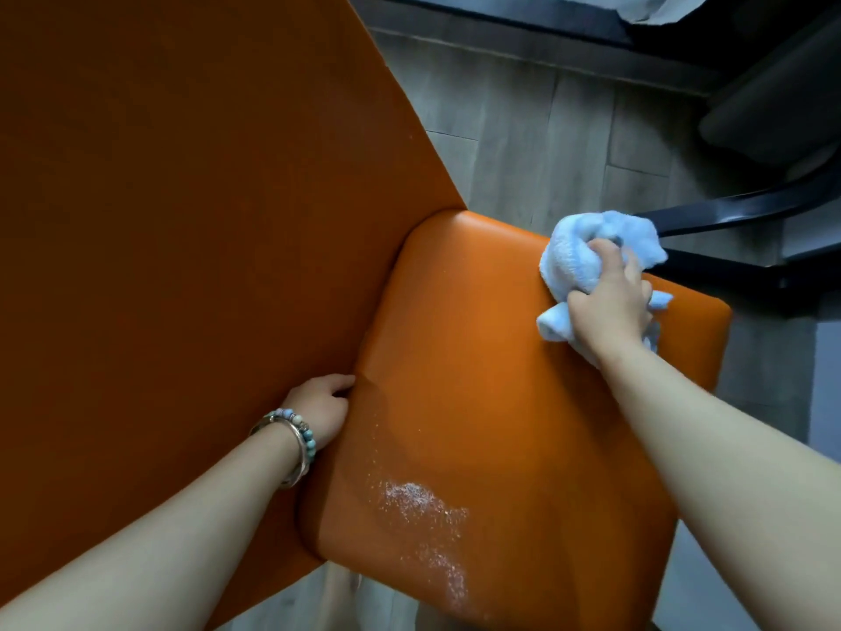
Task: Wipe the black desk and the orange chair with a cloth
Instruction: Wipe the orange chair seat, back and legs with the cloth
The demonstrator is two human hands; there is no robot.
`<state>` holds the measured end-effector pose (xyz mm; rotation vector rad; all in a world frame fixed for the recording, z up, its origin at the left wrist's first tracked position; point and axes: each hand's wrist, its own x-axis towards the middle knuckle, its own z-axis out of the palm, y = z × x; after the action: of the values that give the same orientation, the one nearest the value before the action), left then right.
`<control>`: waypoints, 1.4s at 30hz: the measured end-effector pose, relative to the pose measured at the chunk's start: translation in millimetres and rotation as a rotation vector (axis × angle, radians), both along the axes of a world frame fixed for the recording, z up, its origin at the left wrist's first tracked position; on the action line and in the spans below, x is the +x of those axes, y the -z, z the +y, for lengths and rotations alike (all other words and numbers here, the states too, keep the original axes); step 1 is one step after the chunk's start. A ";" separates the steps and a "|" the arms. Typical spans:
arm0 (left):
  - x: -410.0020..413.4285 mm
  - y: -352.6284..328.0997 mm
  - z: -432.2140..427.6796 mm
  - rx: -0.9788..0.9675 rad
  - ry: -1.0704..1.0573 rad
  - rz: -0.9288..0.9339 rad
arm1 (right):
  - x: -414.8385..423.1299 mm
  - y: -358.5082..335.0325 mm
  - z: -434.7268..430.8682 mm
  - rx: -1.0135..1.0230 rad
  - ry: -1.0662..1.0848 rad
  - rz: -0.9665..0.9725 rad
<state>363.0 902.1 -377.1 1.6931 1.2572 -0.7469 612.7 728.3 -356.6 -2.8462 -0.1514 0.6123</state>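
Left hand (321, 409): fingers tucked into the seam between backrest and seat, bracing the orange chair (500, 403); how tightly it grips cannot be told.
Wet patch (423, 507): near front of seat, toward the person, well apart from the cloth.
Right hand (610, 302): arm outstretched, clenched around the bunched blue cloth (578, 248) at the seat's far edge.

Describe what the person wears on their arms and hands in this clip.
Both forearms are bare, no sleeves or gloves visible. The left hand has a beaded bracelet of blue, turquoise and pale beads at the wrist, beside a thin metal bangle. The right hand shows no jewellery.
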 end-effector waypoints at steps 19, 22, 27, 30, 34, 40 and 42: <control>-1.8 -17.7 -10.0 0.012 0.015 -0.041 | -49.7 2.5 120.2 -0.060 -0.496 0.121; -10.9 -23.8 -13.7 0.067 -0.031 -0.098 | -100.0 13.3 113.7 -0.040 -0.713 0.098; -27.0 -32.4 -19.4 0.161 -0.196 -0.226 | -150.8 -15.8 65.4 0.043 -0.995 0.438; -29.4 -33.9 -20.2 0.171 -0.204 -0.243 | -135.1 -39.7 51.6 0.274 -0.688 0.324; -30.4 -34.7 -21.0 0.168 -0.210 -0.222 | -87.4 -31.3 78.6 0.138 -0.557 0.097; -34.1 -29.6 -22.9 0.120 -0.321 -0.244 | -152.0 6.4 82.1 -0.079 -0.855 0.149; -39.9 -29.4 -23.8 0.105 -0.323 -0.244 | -176.9 1.4 65.1 -0.030 -0.960 0.197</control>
<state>323.1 878.3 -347.6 1.5568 1.3687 -0.2774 435.7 793.3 -358.0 -2.5667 -1.5105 1.0361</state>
